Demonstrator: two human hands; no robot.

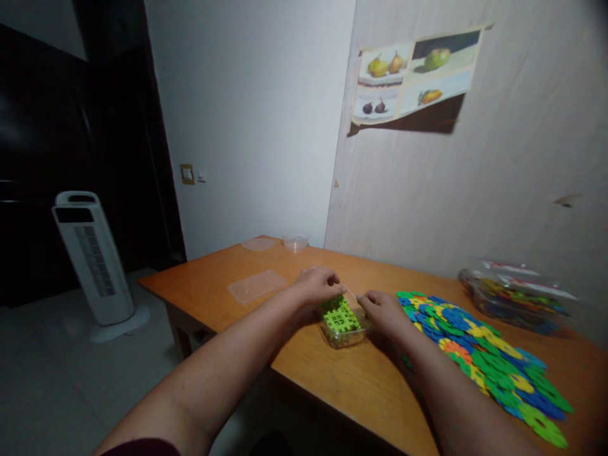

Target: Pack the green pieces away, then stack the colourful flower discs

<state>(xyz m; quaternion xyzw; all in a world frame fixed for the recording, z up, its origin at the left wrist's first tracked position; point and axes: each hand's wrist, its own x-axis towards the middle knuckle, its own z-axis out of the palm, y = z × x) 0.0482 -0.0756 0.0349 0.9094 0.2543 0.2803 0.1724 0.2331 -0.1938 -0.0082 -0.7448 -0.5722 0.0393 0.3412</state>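
- Two hands: left hand (317, 286), right hand (384, 310)
- One small clear box (342, 324) of green pieces
- Two loose lids: (256, 285), (259, 244)
- One small cup (295, 242)
- One big clear tub (515, 294)
- One fan (92, 259)
- One fruit poster (415, 73)

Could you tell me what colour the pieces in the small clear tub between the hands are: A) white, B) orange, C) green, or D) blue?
C: the tub between the left hand and right hand holds only green pieces.
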